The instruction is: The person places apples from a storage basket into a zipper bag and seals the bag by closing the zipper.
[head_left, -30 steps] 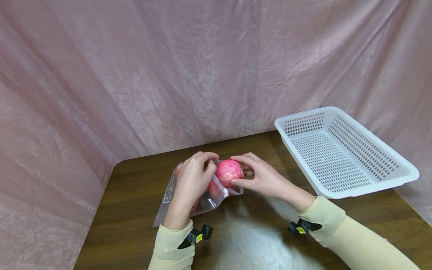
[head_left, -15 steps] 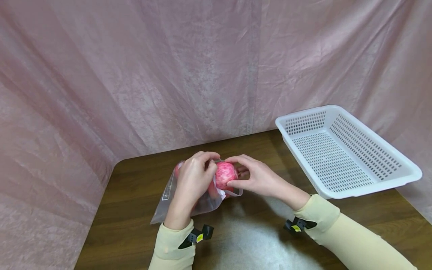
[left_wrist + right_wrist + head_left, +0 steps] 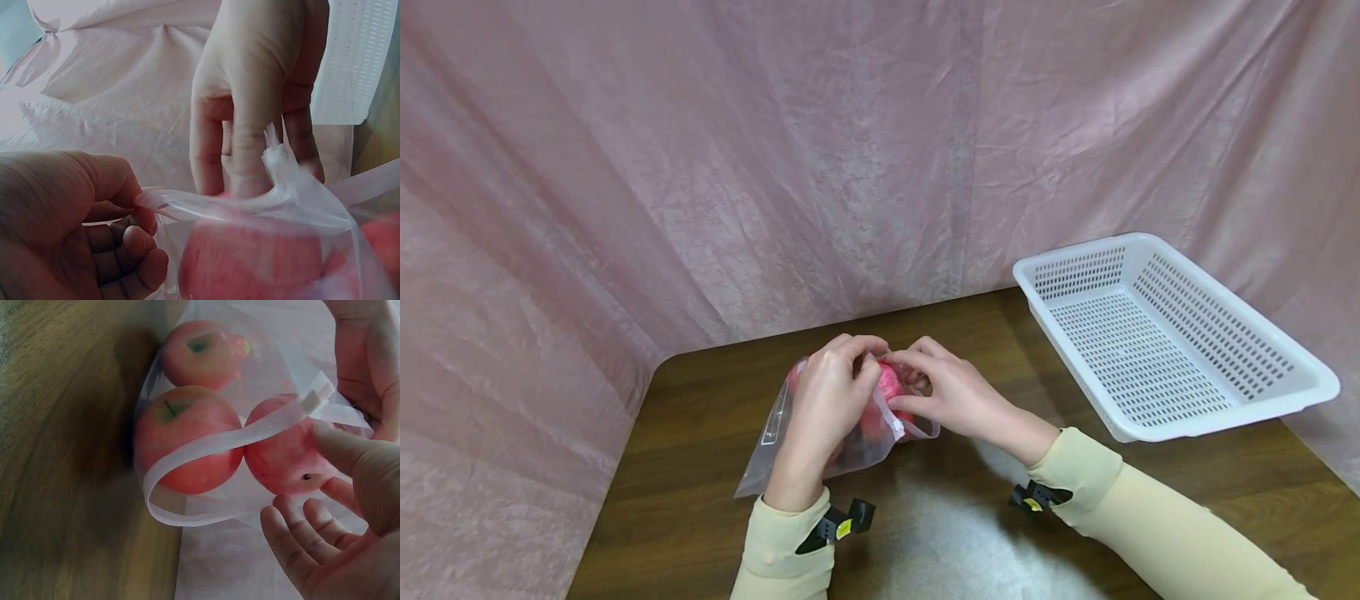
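My left hand [image 3: 831, 387] pinches the upper edge of a clear plastic slider bag [image 3: 857, 458] between thumb and forefinger, keeping its mouth raised. At that mouth, my right hand [image 3: 955, 396] holds a pink-red apple [image 3: 275, 465], thumb on one side and forefinger on the other, its remaining fingers spread. This apple is inside the bag's rim, and the left wrist view shows it blurred behind the plastic. Deeper in the bag sit a larger red apple [image 3: 200, 475] and another red apple [image 3: 197, 369]. A white slider [image 3: 315, 401] shows on the bag's edge strip.
A white perforated plastic basket [image 3: 1138, 358] stands at the right of the brown wooden table [image 3: 677, 450], with nothing visible inside it. Pink curtain [image 3: 850, 167] hangs behind the table's far edge.
My right hand has moved left with the apple, taking it from the bag's opening further inside. My left hand has stayed at the bag's edge.
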### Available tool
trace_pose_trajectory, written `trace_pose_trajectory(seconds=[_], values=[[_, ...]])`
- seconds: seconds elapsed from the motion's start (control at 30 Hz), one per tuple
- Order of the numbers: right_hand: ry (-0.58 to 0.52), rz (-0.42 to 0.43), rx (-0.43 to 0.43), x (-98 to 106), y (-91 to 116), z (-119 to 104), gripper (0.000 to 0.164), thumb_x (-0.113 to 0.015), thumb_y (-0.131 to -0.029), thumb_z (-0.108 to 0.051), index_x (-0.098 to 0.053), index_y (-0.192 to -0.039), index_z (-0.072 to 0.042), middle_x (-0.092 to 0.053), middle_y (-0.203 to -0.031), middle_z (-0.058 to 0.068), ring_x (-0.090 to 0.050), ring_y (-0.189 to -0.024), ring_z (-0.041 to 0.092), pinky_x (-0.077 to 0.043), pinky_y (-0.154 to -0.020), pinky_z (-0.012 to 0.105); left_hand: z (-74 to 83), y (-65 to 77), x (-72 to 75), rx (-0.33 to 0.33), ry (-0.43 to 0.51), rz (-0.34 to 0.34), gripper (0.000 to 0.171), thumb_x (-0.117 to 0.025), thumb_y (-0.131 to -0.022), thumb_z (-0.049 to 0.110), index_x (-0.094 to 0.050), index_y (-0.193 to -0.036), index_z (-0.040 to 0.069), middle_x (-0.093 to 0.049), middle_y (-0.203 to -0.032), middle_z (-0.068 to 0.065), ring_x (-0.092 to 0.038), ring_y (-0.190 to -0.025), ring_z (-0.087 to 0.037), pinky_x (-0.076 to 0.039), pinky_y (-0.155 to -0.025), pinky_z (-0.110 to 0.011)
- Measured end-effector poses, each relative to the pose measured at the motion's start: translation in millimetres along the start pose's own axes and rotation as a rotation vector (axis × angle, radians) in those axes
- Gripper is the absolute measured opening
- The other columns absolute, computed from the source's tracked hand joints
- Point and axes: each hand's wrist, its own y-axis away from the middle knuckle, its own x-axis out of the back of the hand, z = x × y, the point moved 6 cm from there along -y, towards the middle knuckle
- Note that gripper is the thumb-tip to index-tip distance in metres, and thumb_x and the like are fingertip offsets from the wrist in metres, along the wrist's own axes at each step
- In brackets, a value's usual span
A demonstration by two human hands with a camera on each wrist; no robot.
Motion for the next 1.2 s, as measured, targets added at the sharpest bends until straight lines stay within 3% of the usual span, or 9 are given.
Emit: trace_pose_trajectory(seconds=[0.17,0.37,0.5,0.6,0.87,1.03,1.2], values=[[0.061,0.02,0.008,-0.5,-0.9,2.3,0.043,-0.088,-0.095,-0.017,-0.076,-0.136,-0.015,-0.069,-0.111,0.003,-0.07,-0.096,0.019,-0.057,-0.08,0.036,-0.1,-0.4,1.2,0.009,0.014,-0.005,0.022,-0.067,-0.102,0.006,-0.084,-0.116,0.011,-0.077,-0.11,-0.005,-0.061,-0.079,-0.02,-0.054,-0.071,-0.035],[0.093,0.092,-0.01,2.4,0.3,12.0,0.032,-0.088,-0.094,-0.012,-0.077,-0.124,-0.014,-0.07,-0.111,0.001,-0.072,-0.098,0.02,-0.058,-0.081,0.039,-0.9,0.0,3.0,0.006,0.007,0.006,0.024,-0.066,-0.101,0.005,-0.084,-0.115,0.011,-0.077,-0.108,-0.004,-0.057,-0.075,-0.019,-0.05,-0.068,-0.034],[0.101,0.124,-0.05,4.9,0.2,21.5,0.033,-0.089,-0.093,-0.013,-0.072,-0.121,-0.014,-0.067,-0.118,0.004,-0.073,-0.097,0.019,-0.06,-0.08,0.04,-1.3,0.3,3.7,0.002,0.003,0.014,0.025,-0.065,-0.1,0.006,-0.084,-0.115,0.012,-0.077,-0.108,-0.003,-0.057,-0.075,-0.019,-0.05,-0.069,-0.035],[0.089,0.116,-0.075,5.1,-1.5,28.3,0.038,-0.088,-0.093,-0.014,-0.071,-0.127,-0.013,-0.064,-0.129,0.006,-0.075,-0.095,0.017,-0.061,-0.079,0.041,-1.9,0.2,3.8,0.002,0.002,0.015,0.025,-0.065,-0.1,0.006,-0.084,-0.115,0.012,-0.077,-0.109,-0.002,-0.058,-0.077,-0.019,-0.05,-0.071,-0.036],[0.162,0.109,0.022,2.8,-7.1,33.1,0.035,-0.067,-0.1,0.002,-0.078,-0.131,-0.011,-0.071,-0.133,0.005,-0.072,-0.107,0.022,-0.059,-0.084,0.046,-3.0,-0.1,4.8,-0.005,0.002,0.015,0.025,-0.064,-0.1,0.004,-0.084,-0.113,0.012,-0.076,-0.107,-0.003,-0.057,-0.076,-0.02,-0.049,-0.071,-0.036],[0.184,0.109,0.043,2.0,-9.2,33.5,0.036,-0.072,-0.098,0.002,-0.08,-0.129,-0.014,-0.072,-0.132,0.003,-0.071,-0.099,0.018,-0.058,-0.078,0.041,-2.6,0.1,4.9,-0.007,-0.008,0.011,0.026,-0.063,-0.099,0.005,-0.084,-0.113,0.013,-0.076,-0.106,-0.002,-0.056,-0.075,-0.019,-0.049,-0.069,-0.036],[0.171,0.109,0.065,1.2,-12.1,33.4,0.029,-0.075,-0.097,0.0,-0.083,-0.121,-0.015,-0.073,-0.131,0.003,-0.073,-0.099,0.013,-0.059,-0.081,0.038,-1.5,0.9,5.6,-0.012,-0.013,0.019,0.025,-0.065,-0.098,0.005,-0.084,-0.112,0.013,-0.076,-0.106,-0.002,-0.058,-0.076,-0.02,-0.049,-0.071,-0.036]])
